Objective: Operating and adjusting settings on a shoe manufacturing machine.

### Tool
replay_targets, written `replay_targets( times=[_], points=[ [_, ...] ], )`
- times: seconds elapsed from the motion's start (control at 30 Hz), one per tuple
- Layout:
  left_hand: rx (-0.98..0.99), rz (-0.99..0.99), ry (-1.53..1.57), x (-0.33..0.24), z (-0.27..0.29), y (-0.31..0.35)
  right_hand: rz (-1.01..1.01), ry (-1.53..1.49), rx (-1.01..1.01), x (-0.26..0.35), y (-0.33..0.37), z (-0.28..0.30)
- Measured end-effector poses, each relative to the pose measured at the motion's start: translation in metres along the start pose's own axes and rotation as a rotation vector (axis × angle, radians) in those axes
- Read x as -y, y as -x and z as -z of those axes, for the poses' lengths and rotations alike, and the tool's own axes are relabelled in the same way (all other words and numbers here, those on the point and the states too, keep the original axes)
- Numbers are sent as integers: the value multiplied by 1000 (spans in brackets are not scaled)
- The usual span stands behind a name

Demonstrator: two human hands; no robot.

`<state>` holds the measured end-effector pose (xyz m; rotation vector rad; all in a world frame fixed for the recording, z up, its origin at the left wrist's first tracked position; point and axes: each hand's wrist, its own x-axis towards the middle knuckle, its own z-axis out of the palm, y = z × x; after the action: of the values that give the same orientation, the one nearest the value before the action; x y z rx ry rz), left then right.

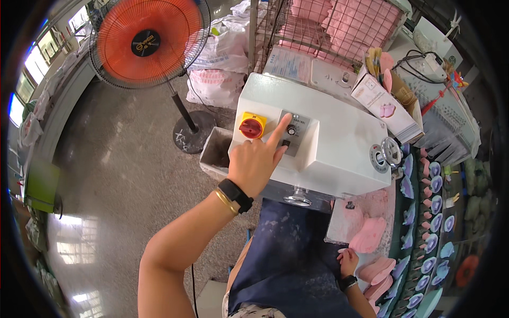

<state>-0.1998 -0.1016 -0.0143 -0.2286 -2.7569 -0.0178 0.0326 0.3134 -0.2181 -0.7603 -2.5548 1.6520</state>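
Note:
My left hand (253,161) reaches up to the control panel (301,127) on a white machine (334,153). Its index finger is stretched out, with the tip at the small round part near the panel's top. The thumb stands apart beside a dark switch, the other fingers are curled, and the hand holds nothing. Left of the panel is a red rotary switch (251,127) on a yellow plate. My right hand (348,262) rests low at the worktable's edge, fingers slightly bent and apart, close to a pink sole-shaped piece (369,235). More pink soles (377,270) lie beside it.
An orange-bladed stand fan (183,114) stands at the far left. A grey bin (216,151) adjoins the machine. A chrome handwheel (391,152) projects at the right. Beyond the worktable runs a line of purple-blue shoe-shaped pieces (430,244). A carton (389,108) and wire cage (339,32) stand behind.

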Motion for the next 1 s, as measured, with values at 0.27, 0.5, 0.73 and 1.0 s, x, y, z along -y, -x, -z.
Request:
replay_targets(
  times=[0.27, 0.5, 0.73, 1.0],
  points=[
    [143, -2, 23, -2, 3, 13, 16, -6, -12, 1, 0, 0],
    [88, -22, -13, -2, -5, 28, -26, -34, -24, 1, 1, -2],
    [85, 26, 52, -4, 9, -5, -33, -19, 1, 2, 2, -1],
    [161, 43, 98, -8, 6, 24, 21, -17, 1, 6, 0, -1]
  ],
)
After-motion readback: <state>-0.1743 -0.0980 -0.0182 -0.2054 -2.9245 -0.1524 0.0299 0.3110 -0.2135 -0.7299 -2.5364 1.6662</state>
